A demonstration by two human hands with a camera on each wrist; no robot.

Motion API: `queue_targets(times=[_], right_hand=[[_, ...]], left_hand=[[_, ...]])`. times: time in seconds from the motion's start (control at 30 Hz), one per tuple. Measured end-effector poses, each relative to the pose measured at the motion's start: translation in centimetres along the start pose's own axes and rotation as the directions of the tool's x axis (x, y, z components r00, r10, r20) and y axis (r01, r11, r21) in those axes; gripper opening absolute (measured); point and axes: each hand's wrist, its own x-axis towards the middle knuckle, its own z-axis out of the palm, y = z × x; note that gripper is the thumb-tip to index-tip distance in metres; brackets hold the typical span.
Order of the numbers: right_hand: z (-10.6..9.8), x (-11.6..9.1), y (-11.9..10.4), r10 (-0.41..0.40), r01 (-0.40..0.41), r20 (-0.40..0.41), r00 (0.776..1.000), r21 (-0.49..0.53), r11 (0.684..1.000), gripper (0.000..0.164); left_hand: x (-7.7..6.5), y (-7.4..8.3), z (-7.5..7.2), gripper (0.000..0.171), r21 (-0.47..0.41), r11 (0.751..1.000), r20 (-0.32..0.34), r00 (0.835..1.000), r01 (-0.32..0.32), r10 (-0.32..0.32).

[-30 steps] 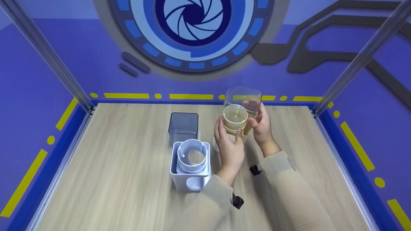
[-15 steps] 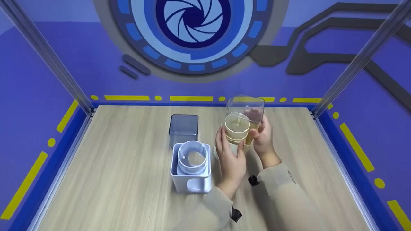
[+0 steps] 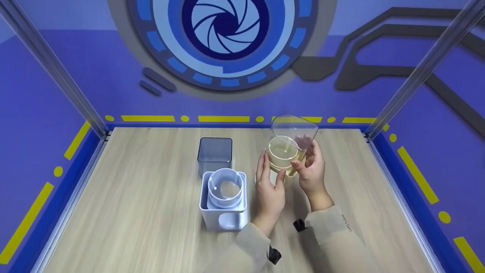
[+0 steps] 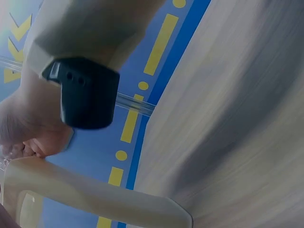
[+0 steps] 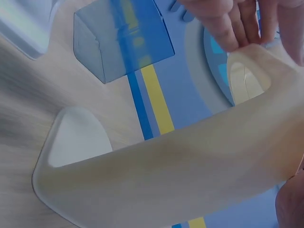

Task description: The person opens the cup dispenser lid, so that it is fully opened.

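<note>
In the head view, my left hand (image 3: 271,193) curls its fingers and thumb round a cream stand with a round, ring-shaped top (image 3: 283,148). Behind the ring, a clear container (image 3: 293,127) leans a little to the right. My right hand (image 3: 313,174) grips this container from the right, thumb in front and fingers showing through the clear wall. The right wrist view has the cream stand (image 5: 180,161) close up, its foot at lower left. Fingers of the left hand (image 5: 237,23) touch its upper part there. How container and stand join is hidden.
Left of the hands stands a pale blue-white box (image 3: 224,216) with a round collar and a front tab. Behind it is a smoky clear square container (image 3: 215,151). Blue panels (image 3: 242,102) with metal posts enclose the wooden table (image 3: 144,204).
Both hands have come slightly nearer the body and a little to the right with the cream stand and clear container. The container leans more to the right. The other items stay put.
</note>
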Motion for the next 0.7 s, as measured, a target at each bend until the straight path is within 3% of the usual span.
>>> queue_targets(times=[0.17, 0.33, 0.5, 0.7], right_hand=[[-0.2, -1.0, -0.8, -0.003, -0.001, -0.053, 0.999, -0.083, 0.997, 0.126], [-0.2, -1.8, -1.4, 0.009, -0.017, -0.087, 0.996, -0.096, 0.995, 0.135], [-0.2, -2.5, -1.7, -0.016, -0.001, -0.117, 0.993, -0.142, 0.990, 0.123], [-0.1, -3.7, -2.4, 0.004, -0.046, -0.181, 0.983, -0.230, 0.972, 0.107]], left_hand=[[0.0, -0.6, -0.3, 0.068, -0.022, 1.000, 0.066, 0.998, -0.014, 0.016], [0.2, -1.0, -0.5, 0.066, -0.054, 0.999, 0.106, 0.994, 0.001, 0.004], [0.2, -0.9, -0.5, 0.062, -0.118, 0.993, 0.123, 0.992, 0.020, -0.006], [-0.2, -0.6, -0.6, 0.050, -0.208, 0.978, 0.099, 0.995, 0.027, -0.007]])
